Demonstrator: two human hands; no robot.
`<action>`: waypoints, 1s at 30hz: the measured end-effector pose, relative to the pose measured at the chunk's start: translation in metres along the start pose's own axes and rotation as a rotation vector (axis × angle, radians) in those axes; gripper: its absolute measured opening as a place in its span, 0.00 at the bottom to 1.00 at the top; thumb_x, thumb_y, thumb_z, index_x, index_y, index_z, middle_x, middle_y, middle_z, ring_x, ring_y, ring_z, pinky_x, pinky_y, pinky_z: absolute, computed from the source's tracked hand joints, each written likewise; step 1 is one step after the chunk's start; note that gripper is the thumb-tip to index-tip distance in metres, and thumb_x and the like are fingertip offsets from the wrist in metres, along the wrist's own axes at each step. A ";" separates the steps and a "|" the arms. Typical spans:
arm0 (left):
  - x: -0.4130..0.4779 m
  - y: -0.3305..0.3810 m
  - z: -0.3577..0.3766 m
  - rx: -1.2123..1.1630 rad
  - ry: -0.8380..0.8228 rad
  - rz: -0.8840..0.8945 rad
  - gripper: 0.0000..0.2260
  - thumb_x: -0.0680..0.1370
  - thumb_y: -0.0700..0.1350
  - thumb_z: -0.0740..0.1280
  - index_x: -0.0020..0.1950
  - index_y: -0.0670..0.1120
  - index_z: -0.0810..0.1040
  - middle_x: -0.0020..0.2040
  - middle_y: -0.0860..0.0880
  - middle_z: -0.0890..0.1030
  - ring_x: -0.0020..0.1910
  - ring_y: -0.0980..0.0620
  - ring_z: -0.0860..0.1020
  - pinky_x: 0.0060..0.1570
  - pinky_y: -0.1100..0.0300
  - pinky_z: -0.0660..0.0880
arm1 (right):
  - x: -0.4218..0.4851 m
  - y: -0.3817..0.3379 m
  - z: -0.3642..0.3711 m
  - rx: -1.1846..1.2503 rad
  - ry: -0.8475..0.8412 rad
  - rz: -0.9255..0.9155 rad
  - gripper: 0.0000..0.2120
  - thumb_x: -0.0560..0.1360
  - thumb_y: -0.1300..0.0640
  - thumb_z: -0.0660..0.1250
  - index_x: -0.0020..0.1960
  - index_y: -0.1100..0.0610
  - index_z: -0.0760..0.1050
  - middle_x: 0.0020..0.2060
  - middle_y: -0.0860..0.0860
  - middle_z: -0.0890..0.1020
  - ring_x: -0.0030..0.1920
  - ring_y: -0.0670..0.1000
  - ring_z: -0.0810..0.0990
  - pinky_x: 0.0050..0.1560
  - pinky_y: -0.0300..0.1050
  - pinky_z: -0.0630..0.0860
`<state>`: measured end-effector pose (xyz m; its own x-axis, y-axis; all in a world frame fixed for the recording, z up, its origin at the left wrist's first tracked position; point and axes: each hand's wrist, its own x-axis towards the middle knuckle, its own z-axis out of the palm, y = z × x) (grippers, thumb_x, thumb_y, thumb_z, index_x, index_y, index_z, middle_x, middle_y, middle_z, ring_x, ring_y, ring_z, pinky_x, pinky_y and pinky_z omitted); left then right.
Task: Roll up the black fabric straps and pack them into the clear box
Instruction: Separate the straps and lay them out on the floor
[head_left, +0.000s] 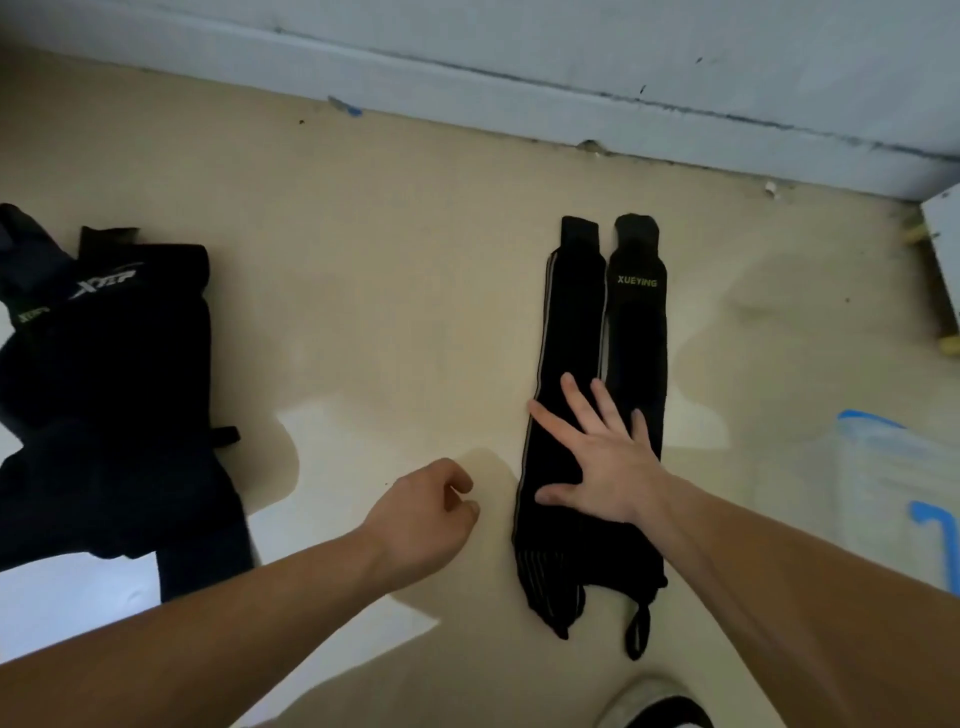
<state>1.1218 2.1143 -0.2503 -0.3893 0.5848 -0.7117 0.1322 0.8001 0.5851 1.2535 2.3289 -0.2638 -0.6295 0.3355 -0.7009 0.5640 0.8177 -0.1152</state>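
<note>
- Head view: two black fabric straps (597, 415) lie flat side by side on the beige floor (389, 260), full length, touching along the inner edges; right one reads "XUEYING" near its far end, w/ a small loop at its near end.
- Neither strap shows any roll yet, so rolling looks not begun; judged v. early in the task.
- Right hand (597, 467) is spread wide, palm down, pressing on both straps around mid-length; grips nothing, seems to be flattening or lining them up.
- Left hand (431, 514) hovers just beside the left strap's edge, fingers loosely curled, nothing in it, not touching the fabric.
- Clear box (898, 499) w/ blue trim sits at the right edge, near the straps but apart; only partly in frame, and nothing black shows inside it.
- Pile of dark clothing (114, 389) lies well apart to the left; can't tell if more straps are in it.
- Left to do: roll each strap, carry to box, pack.
</note>
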 end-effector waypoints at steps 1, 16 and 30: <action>0.003 0.003 0.003 -0.017 -0.005 0.010 0.11 0.83 0.50 0.66 0.65 0.52 0.78 0.50 0.56 0.82 0.51 0.52 0.82 0.53 0.57 0.79 | -0.002 0.006 0.000 0.002 -0.002 0.001 0.53 0.74 0.29 0.70 0.82 0.30 0.34 0.80 0.43 0.23 0.81 0.54 0.23 0.81 0.73 0.38; -0.015 -0.013 -0.030 -0.267 0.127 0.008 0.10 0.83 0.49 0.66 0.64 0.56 0.76 0.55 0.55 0.81 0.48 0.50 0.86 0.48 0.54 0.83 | 0.016 -0.084 -0.037 -0.094 0.082 -0.130 0.38 0.80 0.43 0.66 0.85 0.45 0.54 0.86 0.53 0.39 0.85 0.59 0.35 0.84 0.64 0.40; -0.053 -0.087 -0.192 -0.672 0.499 -0.071 0.09 0.85 0.39 0.63 0.62 0.48 0.78 0.52 0.44 0.85 0.39 0.49 0.88 0.37 0.56 0.85 | 0.067 -0.300 -0.058 0.973 0.088 -0.052 0.16 0.81 0.52 0.70 0.69 0.52 0.79 0.58 0.50 0.82 0.53 0.50 0.81 0.50 0.46 0.78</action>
<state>0.9559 1.9881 -0.1890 -0.7547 0.2820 -0.5923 -0.4175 0.4900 0.7653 1.0112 2.1332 -0.2356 -0.6815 0.3760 -0.6279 0.7041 0.1027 -0.7027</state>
